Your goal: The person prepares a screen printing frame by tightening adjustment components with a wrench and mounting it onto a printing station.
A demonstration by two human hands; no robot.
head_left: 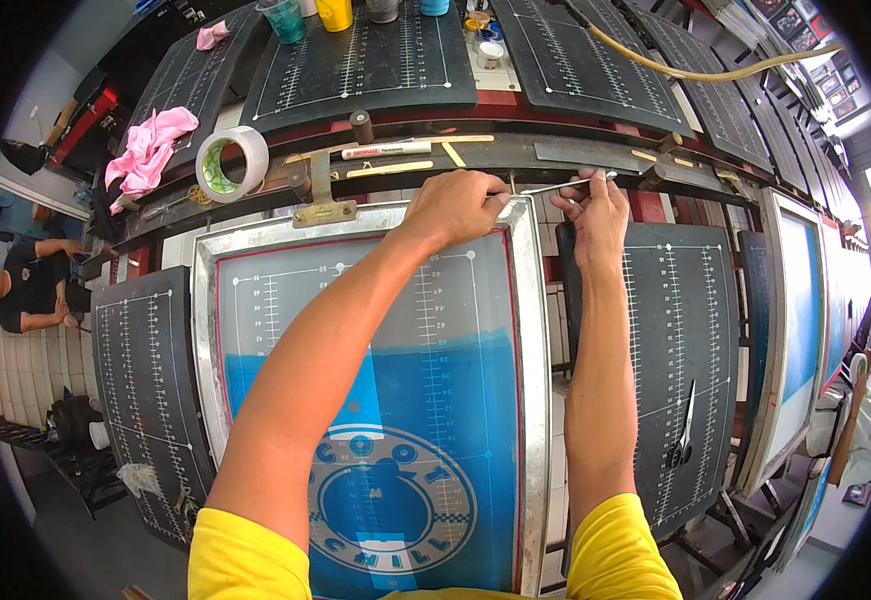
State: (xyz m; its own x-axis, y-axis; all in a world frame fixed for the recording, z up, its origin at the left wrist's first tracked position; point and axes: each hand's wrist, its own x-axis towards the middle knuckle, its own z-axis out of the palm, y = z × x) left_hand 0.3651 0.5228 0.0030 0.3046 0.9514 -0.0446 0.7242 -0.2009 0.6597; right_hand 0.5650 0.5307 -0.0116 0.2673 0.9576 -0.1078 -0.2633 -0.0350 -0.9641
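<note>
A silkscreen frame (pixel 539 400) with silver metal edges and a blue-coated mesh lies in front of me, a round dial-like design showing near its bottom. At its far right corner, my left hand (pixel 459 208) is closed, its fingers curled by the metal edge; what they hold is hidden. My right hand (pixel 596 215) pinches a slim silver metal tool (pixel 554 187), wrench-like, near its right end. The tool points left toward my left fingertips. Left of my left hand, a metal bracket (pixel 324 213) sits over the frame's far edge.
A tape roll (pixel 231 164), a white marker (pixel 386 150) and a pink cloth (pixel 151 150) lie along the far rail. Scissors (pixel 686 430) rest on the dark board (pixel 646 300) at right. Another screen frame (pixel 791 330) stands right of it. A person (pixel 36 285) is at far left.
</note>
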